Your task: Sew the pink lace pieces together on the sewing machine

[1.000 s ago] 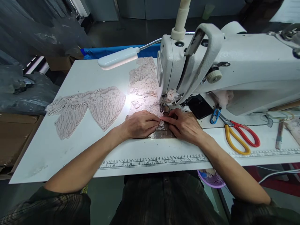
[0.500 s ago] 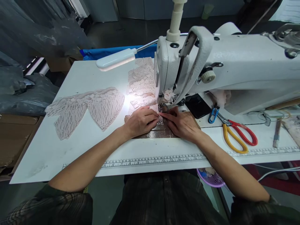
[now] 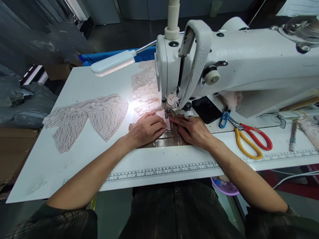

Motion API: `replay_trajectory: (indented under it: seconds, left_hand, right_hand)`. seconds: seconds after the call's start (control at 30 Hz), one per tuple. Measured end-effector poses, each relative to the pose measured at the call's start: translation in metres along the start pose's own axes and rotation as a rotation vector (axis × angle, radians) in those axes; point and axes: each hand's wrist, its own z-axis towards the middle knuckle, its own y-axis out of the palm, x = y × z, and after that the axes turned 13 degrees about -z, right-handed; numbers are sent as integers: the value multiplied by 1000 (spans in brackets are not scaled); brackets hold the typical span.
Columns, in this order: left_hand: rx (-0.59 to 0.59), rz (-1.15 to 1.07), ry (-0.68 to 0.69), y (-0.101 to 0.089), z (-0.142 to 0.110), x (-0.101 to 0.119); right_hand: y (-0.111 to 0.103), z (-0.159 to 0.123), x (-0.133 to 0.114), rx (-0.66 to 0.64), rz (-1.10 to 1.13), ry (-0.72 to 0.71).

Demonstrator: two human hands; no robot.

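Note:
My left hand (image 3: pixel 146 129) lies on a pale pink lace piece (image 3: pixel 146 91), fingers pressed together and pinning its near end just left of the presser foot (image 3: pixel 171 113) of a white sewing machine (image 3: pixel 224 63). My right hand (image 3: pixel 193 130) presses the same lace from the right, fingertips meeting the left hand's in front of the needle. The lace runs back under the machine head toward the table's far edge. A second lace piece (image 3: pixel 87 118) lies spread flat to the left, untouched.
A white gooseneck lamp (image 3: pixel 112 62) lights the table (image 3: pixel 74 166). Red and yellow scissors (image 3: pixel 249 142), blue snips (image 3: pixel 224 118) and a dark phone (image 3: pixel 205 109) lie right of the needle. A printed ruler (image 3: pixel 161 171) runs along the front edge. Dark plastic bags sit at left.
Both hands have slid a little away from me toward the presser foot, feeding the lace with them. The view has shifted slightly right and closer.

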Motion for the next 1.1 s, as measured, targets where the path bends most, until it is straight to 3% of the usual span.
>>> replay_trajectory:
  seconds: [0.37, 0.67, 1.1]
  left_hand:
    - [-25, 135, 72, 0, 0, 2]
    - [-112, 169, 162, -5, 0, 5]
    - [-147, 147, 147, -11, 2, 12]
  right_hand:
    - [-1, 2, -2, -64, -97, -85]
    - [-3, 1, -1, -40, -73, -137]
    - [-3, -2, -6, -55, -96, -105]
